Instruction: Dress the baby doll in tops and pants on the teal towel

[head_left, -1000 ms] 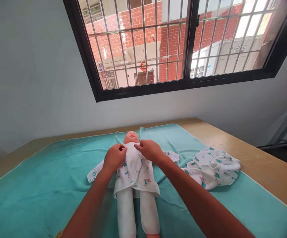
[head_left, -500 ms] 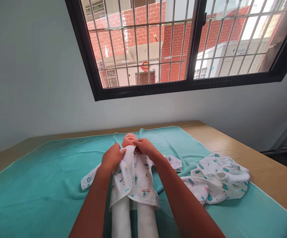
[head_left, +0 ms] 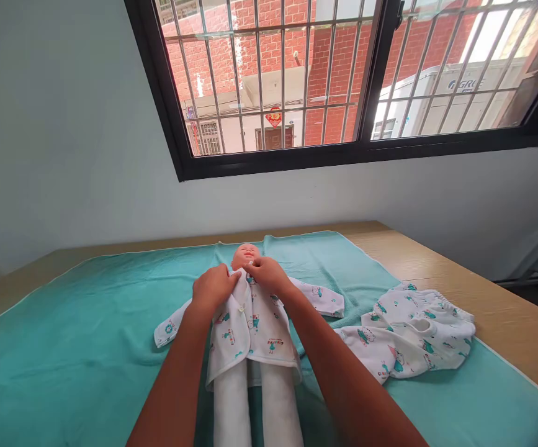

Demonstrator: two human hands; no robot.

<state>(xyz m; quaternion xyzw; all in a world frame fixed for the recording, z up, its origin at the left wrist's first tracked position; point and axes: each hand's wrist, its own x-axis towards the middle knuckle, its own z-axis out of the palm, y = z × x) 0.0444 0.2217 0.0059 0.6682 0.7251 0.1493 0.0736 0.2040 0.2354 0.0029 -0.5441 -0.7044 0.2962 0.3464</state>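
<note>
A baby doll [head_left: 246, 252] lies on its back, its head at the far end and its white legs toward me. It wears a white baby jacket [head_left: 269, 332] printed with small green and pink figures, sleeves spread to both sides. My left hand [head_left: 213, 288] pinches the left front edge near the neck. Just below the doll's chin, my right hand [head_left: 269, 274] pinches the jacket's other edge at the collar. The two hands are close together, and the front edges overlap down the chest. My fingers hide the exact spot they grip.
Beneath the doll a green cloth [head_left: 110, 323] covers much of a wooden table [head_left: 511, 316]. Matching printed baby trousers [head_left: 417, 335] lie crumpled at the right. Behind the table stand a grey wall [head_left: 64, 124] and a barred window with a black frame [head_left: 273, 162].
My right hand has come slightly left and closer to my left hand at the collar. The jacket's front edges are nearer each other at the neck. The view has shifted a little.
</note>
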